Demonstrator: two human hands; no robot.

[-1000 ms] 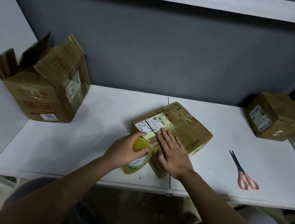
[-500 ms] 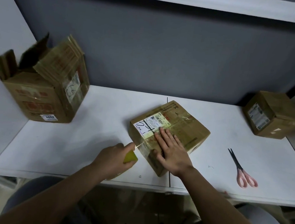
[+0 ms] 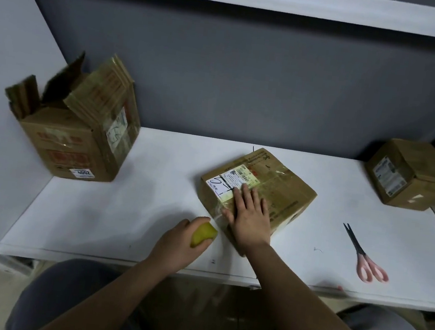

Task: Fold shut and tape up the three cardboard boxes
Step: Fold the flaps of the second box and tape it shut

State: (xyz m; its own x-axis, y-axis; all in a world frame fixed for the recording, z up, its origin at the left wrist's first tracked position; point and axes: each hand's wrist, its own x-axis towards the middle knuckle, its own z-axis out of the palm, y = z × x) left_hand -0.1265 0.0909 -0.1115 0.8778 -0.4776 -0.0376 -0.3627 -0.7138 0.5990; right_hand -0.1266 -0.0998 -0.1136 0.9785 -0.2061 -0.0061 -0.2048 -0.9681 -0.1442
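Head view: right hand (image 3: 251, 217) lies flat, fingers straight, pressing the top of the middle box (image 3: 259, 191) at the tabletop (image 3: 124, 208) centre. Left hand (image 3: 183, 245), near and left of that box, has its grip curled round one yellow tape roll (image 3: 203, 234); a clear strip runs from roll to box edge. Boxes counted: three. Left box (image 3: 79, 132) stands open, flaps up. Far-right box (image 3: 410, 176) is closed. One pair of pink-handled scissors (image 3: 363, 256) lies right.
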